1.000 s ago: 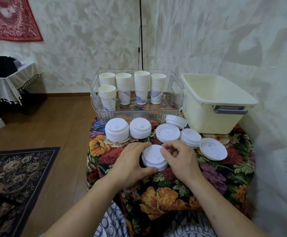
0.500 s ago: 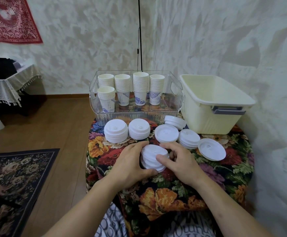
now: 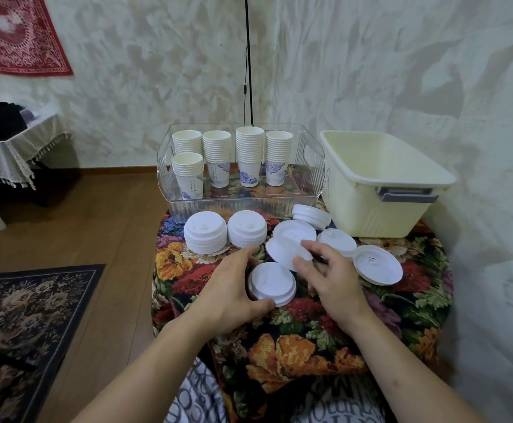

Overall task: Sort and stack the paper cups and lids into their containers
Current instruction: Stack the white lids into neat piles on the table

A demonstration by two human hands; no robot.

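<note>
floral-cloth bench [image 3: 295, 355]: right hand [image 3: 331, 276] has just lifted one white plastic lid [image 3: 285, 254], pinched in its fingers, off the small lid stack [image 3: 272, 283]; left hand [image 3: 234, 288], fingers curled, steadies it. probably bound for the empty cream tub [image 3: 380, 184].

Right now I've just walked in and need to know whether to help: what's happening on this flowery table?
A person is sorting white cup lids. Their left hand grips a short stack of lids on the floral cloth, while the right hand pinches a single tilted lid above it. More lid stacks sit loose on the cloth. The paper cups already stand stacked in the clear bin; the cream tub appears empty.
</note>
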